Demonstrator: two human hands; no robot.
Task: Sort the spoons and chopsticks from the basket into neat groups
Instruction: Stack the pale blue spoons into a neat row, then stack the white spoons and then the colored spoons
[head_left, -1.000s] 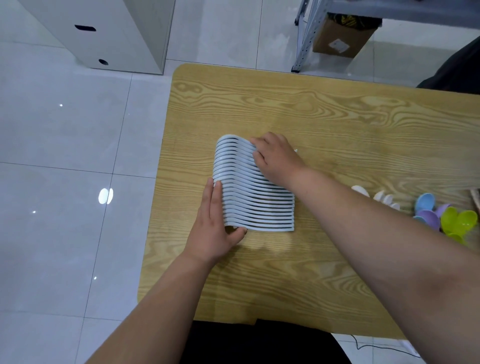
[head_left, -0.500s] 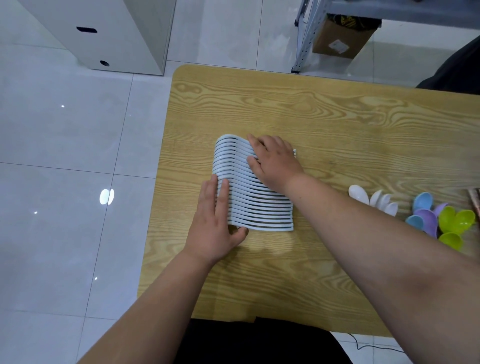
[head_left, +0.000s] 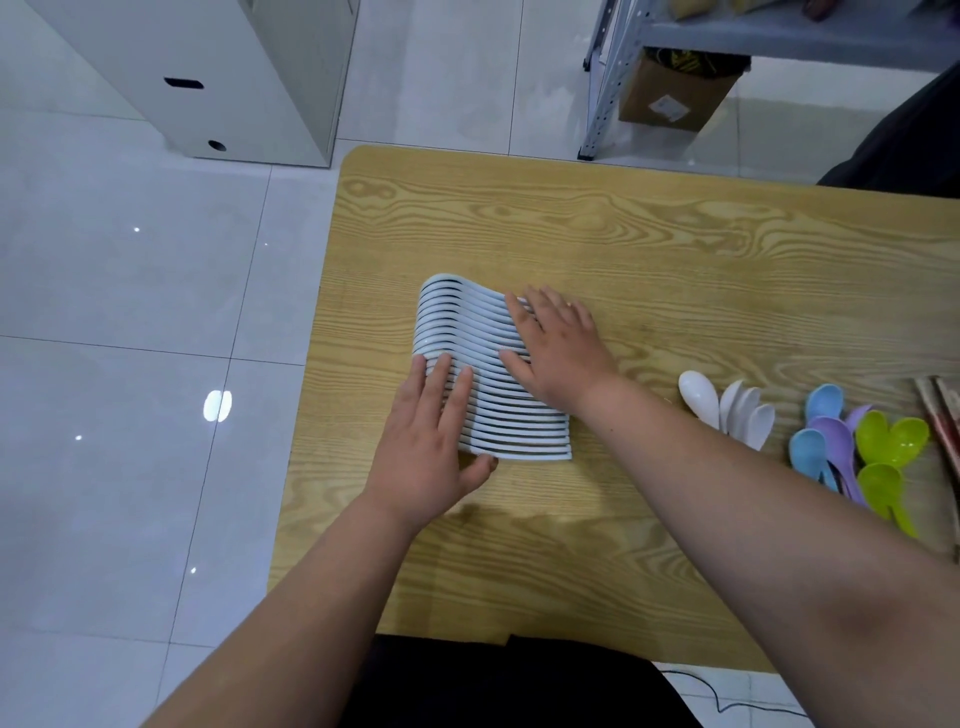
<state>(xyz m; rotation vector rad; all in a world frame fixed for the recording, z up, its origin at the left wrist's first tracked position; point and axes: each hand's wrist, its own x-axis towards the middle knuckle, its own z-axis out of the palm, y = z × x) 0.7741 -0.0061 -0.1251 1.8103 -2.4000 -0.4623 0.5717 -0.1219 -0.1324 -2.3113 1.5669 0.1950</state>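
The far half of the table lay bare from left edge to right, open to a hand from any side. The near strip in front of the person was bare wood too. Left of the middle, the row of pale blue spoons blocked the way, with the left hand flat on its near-left end and the right hand flat on its right side. A bare gap ran between that row and the white spoons, crossed by the right forearm. The coloured spoons crowded the right edge, the chopsticks just beside them.
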